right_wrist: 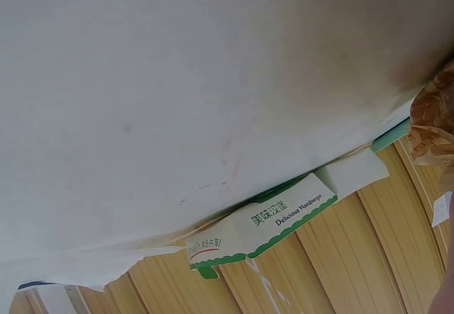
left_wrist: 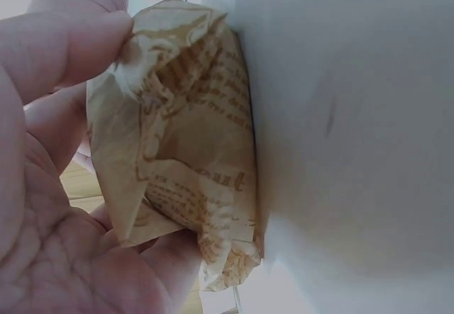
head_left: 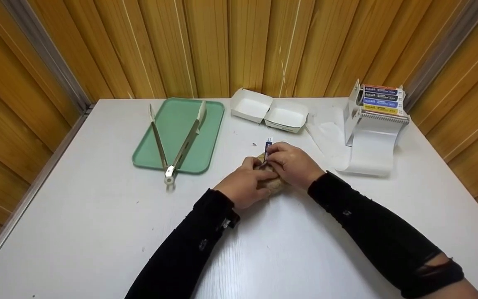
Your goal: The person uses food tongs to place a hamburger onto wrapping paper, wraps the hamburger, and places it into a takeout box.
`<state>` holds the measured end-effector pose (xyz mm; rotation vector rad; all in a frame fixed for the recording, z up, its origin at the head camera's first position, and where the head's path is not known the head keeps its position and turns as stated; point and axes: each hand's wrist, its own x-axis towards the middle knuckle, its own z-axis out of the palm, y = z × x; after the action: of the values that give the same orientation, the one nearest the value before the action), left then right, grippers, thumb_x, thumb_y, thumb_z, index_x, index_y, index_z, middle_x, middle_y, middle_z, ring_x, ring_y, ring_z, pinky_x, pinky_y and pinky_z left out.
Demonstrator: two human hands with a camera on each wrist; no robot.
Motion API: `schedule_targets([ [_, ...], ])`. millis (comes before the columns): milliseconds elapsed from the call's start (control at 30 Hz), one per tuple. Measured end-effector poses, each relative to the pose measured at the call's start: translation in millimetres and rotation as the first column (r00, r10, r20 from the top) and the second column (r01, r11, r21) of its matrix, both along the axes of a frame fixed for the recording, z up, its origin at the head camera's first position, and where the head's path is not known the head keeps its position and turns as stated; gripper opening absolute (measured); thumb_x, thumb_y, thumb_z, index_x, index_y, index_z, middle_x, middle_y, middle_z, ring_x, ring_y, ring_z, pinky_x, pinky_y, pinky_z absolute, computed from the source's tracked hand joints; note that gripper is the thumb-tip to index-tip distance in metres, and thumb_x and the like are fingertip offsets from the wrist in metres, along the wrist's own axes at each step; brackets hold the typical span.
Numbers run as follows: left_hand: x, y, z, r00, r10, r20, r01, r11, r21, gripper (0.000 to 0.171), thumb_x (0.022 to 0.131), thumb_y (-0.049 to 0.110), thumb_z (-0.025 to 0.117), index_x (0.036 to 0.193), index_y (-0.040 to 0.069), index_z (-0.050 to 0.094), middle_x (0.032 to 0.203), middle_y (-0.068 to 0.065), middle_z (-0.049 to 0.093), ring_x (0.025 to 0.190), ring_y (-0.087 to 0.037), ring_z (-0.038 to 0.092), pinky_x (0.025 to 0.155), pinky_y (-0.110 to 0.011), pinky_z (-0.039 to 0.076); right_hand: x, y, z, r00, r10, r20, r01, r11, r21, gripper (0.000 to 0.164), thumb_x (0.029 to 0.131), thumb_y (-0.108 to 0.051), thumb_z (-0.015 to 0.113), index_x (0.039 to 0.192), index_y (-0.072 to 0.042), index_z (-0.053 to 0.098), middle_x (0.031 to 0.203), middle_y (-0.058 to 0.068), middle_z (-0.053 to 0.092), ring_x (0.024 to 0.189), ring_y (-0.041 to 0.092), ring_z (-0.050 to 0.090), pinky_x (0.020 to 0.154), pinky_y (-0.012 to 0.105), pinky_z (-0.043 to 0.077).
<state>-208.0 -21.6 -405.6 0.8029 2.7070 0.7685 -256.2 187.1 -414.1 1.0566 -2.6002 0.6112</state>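
- The white tabletop [right_wrist: 142,80] fills the upper part of the view, marked with faint reddish streaks [right_wrist: 225,161].
- A white box [right_wrist: 284,218], its edge scalloped in green, reads "Delicious Hamburger" beside Chinese characters.
- Wood-grain panels [right_wrist: 347,257] stand behind it.
- Crumpled brown paper [right_wrist: 433,119] enters at the right edge.
- Below that, a small white piece [right_wrist: 441,209] and a cropped, blurred sliver, probably of a hand [right_wrist: 443,282].
- White paper [right_wrist: 92,266] shows lower left.

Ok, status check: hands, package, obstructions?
Left hand grips printed brown paper-wrapped package. Right hand pinches blue-and-white label at it. Open hamburger box beyond, not in the way.
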Motion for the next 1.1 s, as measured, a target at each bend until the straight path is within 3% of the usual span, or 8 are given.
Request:
schedule_targets([
  [433, 0.1, 1.1, 1.6, 1.0, -0.001, 0.006, 0.002, 1.0, -0.014, 0.046, 0.103, 0.04, 0.066, 0.149, 0.041, 0.06, 0.163, -0.017, 0.034, 0.135, -0.03, 0.058, 0.111, -0.04, 0.051, -2.0, 1.3, 0.0, 1.0, 0.011, 0.022, -0.012, 1.0, 0.018, 0.01, 0.096, -0.002, 0.071, 0.101, -0.001, 0.08, 0.121, 0.014, 0.071, 0.115, 0.031, 0.071, 0.103, 0.044, 0.057],
  [767, 1.0, 2.8, 0.5, 1.0, 0.008, -0.012, -0.008, 1.0, -0.021, 0.044, 0.103, 0.04, 0.067, 0.147, 0.039, 0.062, 0.161, -0.017, 0.036, 0.134, -0.029, 0.058, 0.111, -0.039, 0.051, -4.0, 1.8, 2.8, 0.996, 0.015, 0.093, -0.018, 0.999, 0.035, 0.012, 0.097, -0.002, 0.07, 0.103, 0.0, 0.08, 0.122, 0.013, 0.072, 0.119, 0.032, 0.07, 0.106, 0.045, 0.055],
  [1000, 1.7, 3.0, 1.2, 1.0, 0.002, -0.031, -0.003, 1.0, -0.022, 0.045, 0.102, 0.038, 0.069, 0.147, 0.037, 0.063, 0.159, -0.02, 0.037, 0.131, -0.031, 0.06, 0.108, -0.04, 0.053, -3.4, 3.4, 6.5, 0.991, 0.033, 0.127, -0.039, 0.998, 0.045, 0.023, 0.094, 0.0, 0.061, 0.105, 0.0, 0.081, 0.12, 0.014, 0.072, 0.118, 0.031, 0.069, 0.107, 0.046, 0.055],
  [1100, 1.3, 3.3, 0.3, 0.999, -0.003, -0.05, 0.002, 1.0, -0.024, 0.046, 0.102, 0.036, 0.069, 0.147, 0.038, 0.063, 0.156, -0.019, 0.04, 0.127, -0.03, 0.061, 0.106, -0.04, 0.054, -2.8, 3.1, 7.7, 0.987, 0.026, 0.16, -0.033, 0.999, 0.038, 0.022, 0.096, -0.007, 0.061, 0.102, -0.001, 0.082, 0.119, 0.013, 0.072, 0.116, 0.03, 0.068, 0.105, 0.046, 0.055],
])
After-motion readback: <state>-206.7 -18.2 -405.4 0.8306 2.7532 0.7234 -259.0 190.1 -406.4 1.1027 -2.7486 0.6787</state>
